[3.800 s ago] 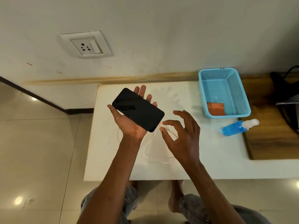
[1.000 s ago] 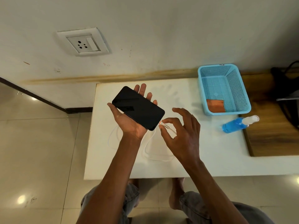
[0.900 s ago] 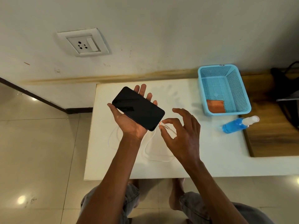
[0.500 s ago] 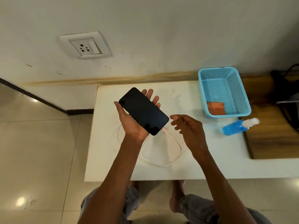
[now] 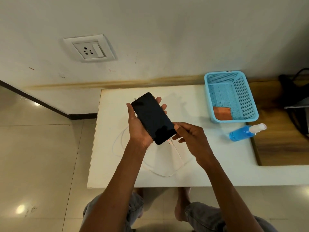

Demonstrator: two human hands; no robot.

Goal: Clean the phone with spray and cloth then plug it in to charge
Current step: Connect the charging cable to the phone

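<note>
The smartphone [image 5: 153,118] lay screen-up across the left hand [image 5: 139,129], its dark glass tilted, held above the white table [image 5: 209,158]. The left thumb ran along the phone's left edge and the fingers [image 5: 163,107] showed past its right edge — a cradling grip around the body. The right hand [image 5: 192,138] met the phone at its lower right corner, thumb on the glass edge and the other fingers curled just under it; whether they pinched the phone or only touched it could not be told. A white charging cable [image 5: 167,174] was plugged into the phone's bottom end and looped loosely on the table below both hands. Well to the right stood a blue plastic basket [image 5: 247,91] with an orange cloth [image 5: 222,113] lying inside its near corner, and a blue spray bottle [image 5: 242,133] lay on its side just in front of the basket. A wall socket [image 5: 89,48] sat on the wall — apart from the cable.
</note>
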